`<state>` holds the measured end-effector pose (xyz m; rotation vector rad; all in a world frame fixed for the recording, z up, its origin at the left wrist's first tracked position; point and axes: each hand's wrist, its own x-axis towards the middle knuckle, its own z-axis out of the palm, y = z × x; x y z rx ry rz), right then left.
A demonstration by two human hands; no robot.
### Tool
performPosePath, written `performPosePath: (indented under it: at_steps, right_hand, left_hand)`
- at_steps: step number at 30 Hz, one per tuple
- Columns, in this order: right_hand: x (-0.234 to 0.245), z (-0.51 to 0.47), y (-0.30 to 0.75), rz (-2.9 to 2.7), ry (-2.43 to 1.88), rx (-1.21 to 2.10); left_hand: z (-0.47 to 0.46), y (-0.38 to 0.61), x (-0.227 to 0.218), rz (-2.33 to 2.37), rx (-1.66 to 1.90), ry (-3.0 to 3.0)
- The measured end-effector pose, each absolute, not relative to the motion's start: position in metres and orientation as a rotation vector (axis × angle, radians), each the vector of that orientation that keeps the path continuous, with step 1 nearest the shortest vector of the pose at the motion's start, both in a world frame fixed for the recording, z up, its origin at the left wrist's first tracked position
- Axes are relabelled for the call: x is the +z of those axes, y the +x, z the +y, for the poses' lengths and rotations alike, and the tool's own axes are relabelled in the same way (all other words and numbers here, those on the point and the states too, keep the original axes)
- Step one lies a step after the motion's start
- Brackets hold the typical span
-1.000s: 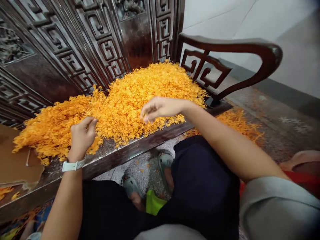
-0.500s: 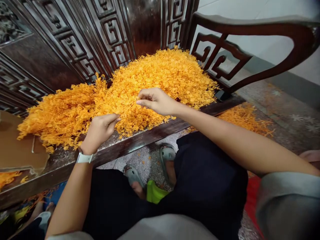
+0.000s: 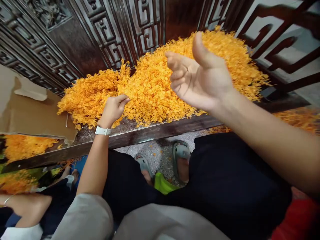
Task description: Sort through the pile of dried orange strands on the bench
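A large heap of curly orange-yellow plastic-looking sprigs (image 3: 155, 96) covers much of a dark wooden bench seat (image 3: 160, 131). At the heap's front left edge is my left hand (image 3: 113, 109), thumb and forefinger pinched together. Anything between those fingertips is too small to make out. My right hand (image 3: 200, 76) is raised in front of the heap, palm turned up, thumb stretched away and fingers loosely curled with nothing in them. A white watch band (image 3: 103, 130) circles my left wrist.
Torn cardboard (image 3: 37, 113) stands on the bench at left, with more orange sprigs (image 3: 27, 146) beside it. The carved backrest (image 3: 85, 46) rises behind the heap. A co-worker's arm (image 3: 30, 206) shows at lower left. Orange strands (image 3: 300, 120) lie at right, beyond the bench.
My right hand has come away from the heap, lifting toward the camera and opening with the palm up. My left hand keeps its pinch. The view has shifted left.
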<state>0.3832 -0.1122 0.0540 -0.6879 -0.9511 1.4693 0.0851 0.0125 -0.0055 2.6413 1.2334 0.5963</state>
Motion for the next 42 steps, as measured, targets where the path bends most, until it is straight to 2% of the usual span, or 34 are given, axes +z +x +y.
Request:
performPosePath:
  at_steps: [3,6,11,16,18,23,25,27,30,33,37,42]
  right_hand:
    - [0.028,-0.086,0.393,-0.79,-0.966,1.341]
    - [0.008,-0.084,0.387,-1.06,-1.11,1.192]
    - [0.001,-0.084,0.379,-1.541,-1.111,0.979]
    - [0.014,-0.093,0.37,-1.918,-1.004,0.919]
    - [0.023,-0.113,0.352,-2.14,-0.786,1.066]
    - [0.046,-0.168,0.31,-2.522,0.085,1.832]
    - [0.054,-0.168,0.316,-2.38,0.127,2.055]
    - [0.06,-0.151,0.335,-1.868,0.0,2.131]
    - [0.06,-0.117,0.365,-0.947,-0.282,1.764]
    - [0.045,-0.094,0.372,-0.591,-0.592,1.588]
    - [0.014,-0.088,0.354,-0.893,-1.006,1.638]
    - [-0.003,-0.087,0.348,-1.78,-1.153,1.016]
  left_hand:
    - [0.001,0.094,-0.004,1.152,0.542,2.696]
    - [-0.009,0.102,-0.004,1.064,0.483,2.783]
    - [-0.026,0.116,-0.004,0.984,0.273,2.927]
    - [-0.023,0.114,-0.005,0.984,0.252,2.933]
    - [-0.013,0.109,-0.007,1.019,0.267,2.902]
    - [0.016,0.083,-0.009,1.367,0.296,2.836]
    - [0.02,0.075,-0.01,1.397,0.33,2.797]
    - [0.017,0.072,-0.01,1.366,0.326,2.786]
    - [0.007,0.078,-0.01,1.305,0.224,2.821]
    - [-0.001,0.087,-0.009,1.278,0.154,2.852]
    - [-0.004,0.093,-0.01,1.214,0.101,2.889]
    - [-0.018,0.104,-0.01,1.109,0.001,3.03]
